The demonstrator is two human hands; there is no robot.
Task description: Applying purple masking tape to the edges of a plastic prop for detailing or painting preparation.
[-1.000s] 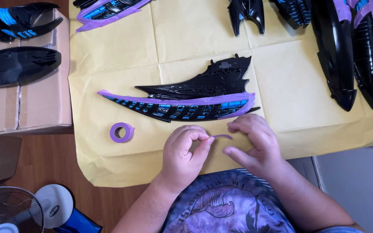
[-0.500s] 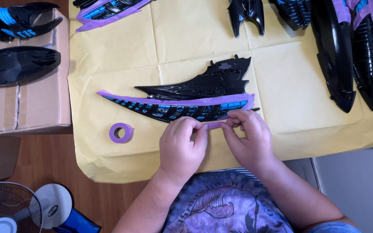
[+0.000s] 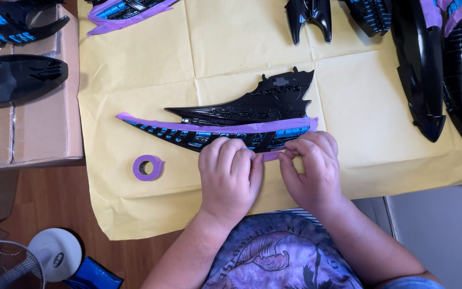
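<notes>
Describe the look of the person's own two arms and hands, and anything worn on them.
Both arms are bare from the bottom edge of the frame to the fingertips: no sleeves reach the forearms, and there are no gloves. The left hand and right hand show no rings, watch or bands on the visible backs and wrists. Fingers are short and rounded, nails trimmed short.

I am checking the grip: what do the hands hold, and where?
Both hands, left hand and right hand, pinch a short purple tape strip by its two ends, against the black model part.
</notes>
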